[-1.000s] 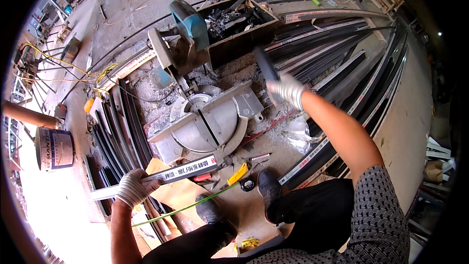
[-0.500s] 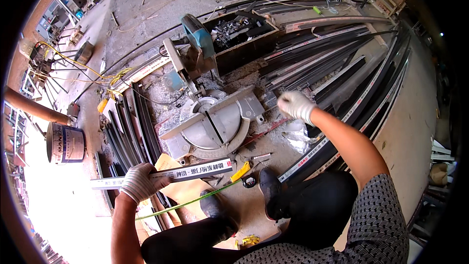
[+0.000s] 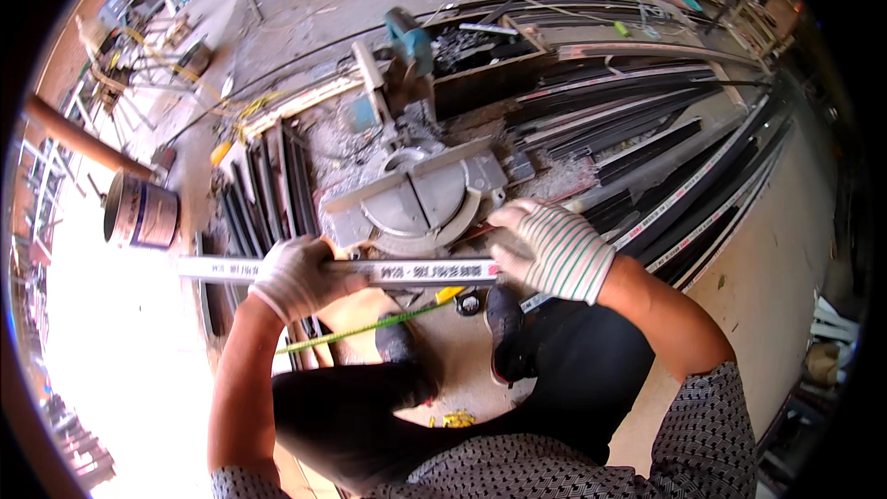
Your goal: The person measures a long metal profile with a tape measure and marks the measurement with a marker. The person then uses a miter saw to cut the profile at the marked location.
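Observation:
A dark metal profile [image 3: 425, 272] with a white printed strip along its face lies level across the front of me. My left hand [image 3: 300, 279], in a striped work glove, is wrapped round it left of its middle. My right hand [image 3: 554, 249], gloved in white with green stripes, is at the profile's right end, its thumb by the tip and its fingers apart from the thumb. Just beyond is a mitre saw's silver base [image 3: 420, 194], with its teal-handled head [image 3: 408, 42] raised. A tape measure [image 3: 469, 303] lies between my shoes, its green blade [image 3: 370, 325] drawn out leftward.
Dark profiles [image 3: 268, 189] are stacked left of the saw, and many long ones [image 3: 637, 115] fan out at right. Behind the saw stands a box [image 3: 490, 83] of offcuts. A bucket [image 3: 143, 211] stands at far left. Metal shavings litter the floor.
My right hand has come down and left from beside the saw to the profile's right end, and its fingers have loosened. The profile has been lifted and levelled in my left hand.

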A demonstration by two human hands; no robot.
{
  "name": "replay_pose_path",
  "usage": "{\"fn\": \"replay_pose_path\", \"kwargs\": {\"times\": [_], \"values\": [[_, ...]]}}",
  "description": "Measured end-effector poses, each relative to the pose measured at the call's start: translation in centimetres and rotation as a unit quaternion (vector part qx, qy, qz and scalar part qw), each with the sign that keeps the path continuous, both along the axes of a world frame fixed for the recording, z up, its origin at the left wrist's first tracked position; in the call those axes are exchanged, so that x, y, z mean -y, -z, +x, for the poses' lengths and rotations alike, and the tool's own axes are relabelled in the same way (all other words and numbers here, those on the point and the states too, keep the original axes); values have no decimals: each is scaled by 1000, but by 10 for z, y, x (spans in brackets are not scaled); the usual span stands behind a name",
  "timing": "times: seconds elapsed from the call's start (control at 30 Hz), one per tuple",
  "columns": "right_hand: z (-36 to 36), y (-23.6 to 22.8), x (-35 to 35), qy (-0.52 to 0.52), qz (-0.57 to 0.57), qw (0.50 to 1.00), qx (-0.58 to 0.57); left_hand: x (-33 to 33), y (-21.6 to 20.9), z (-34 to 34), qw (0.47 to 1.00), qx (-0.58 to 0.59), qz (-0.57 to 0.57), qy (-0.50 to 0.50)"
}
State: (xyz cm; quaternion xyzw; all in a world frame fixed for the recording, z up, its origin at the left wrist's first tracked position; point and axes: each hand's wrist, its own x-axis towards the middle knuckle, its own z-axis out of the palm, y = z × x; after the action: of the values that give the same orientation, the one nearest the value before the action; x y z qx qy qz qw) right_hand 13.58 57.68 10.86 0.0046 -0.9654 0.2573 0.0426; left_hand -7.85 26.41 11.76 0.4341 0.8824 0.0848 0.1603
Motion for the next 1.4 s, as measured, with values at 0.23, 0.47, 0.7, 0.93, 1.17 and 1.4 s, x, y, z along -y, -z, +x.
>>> {"fn": "replay_pose_path", "kwargs": {"times": [0.23,0.47,0.7,0.93,1.17,1.4], "values": [[-4,25,96,-67,123,988,69,-3,-4,27,997,62,-43,-4],[-2,59,118,-63,31,993,92,34,1,28,993,60,102,-29],[-14,41,126,-49,-143,979,140,71,8,-10,730,-418,447,-305],[-26,48,125,-128,-337,913,189,96,15,-14,601,301,605,-428],[-35,73,112,-117,-333,906,235,95,8,-10,569,383,655,-318],[-45,131,82,-131,-315,914,220,80,-3,1,642,347,631,-265]]}}
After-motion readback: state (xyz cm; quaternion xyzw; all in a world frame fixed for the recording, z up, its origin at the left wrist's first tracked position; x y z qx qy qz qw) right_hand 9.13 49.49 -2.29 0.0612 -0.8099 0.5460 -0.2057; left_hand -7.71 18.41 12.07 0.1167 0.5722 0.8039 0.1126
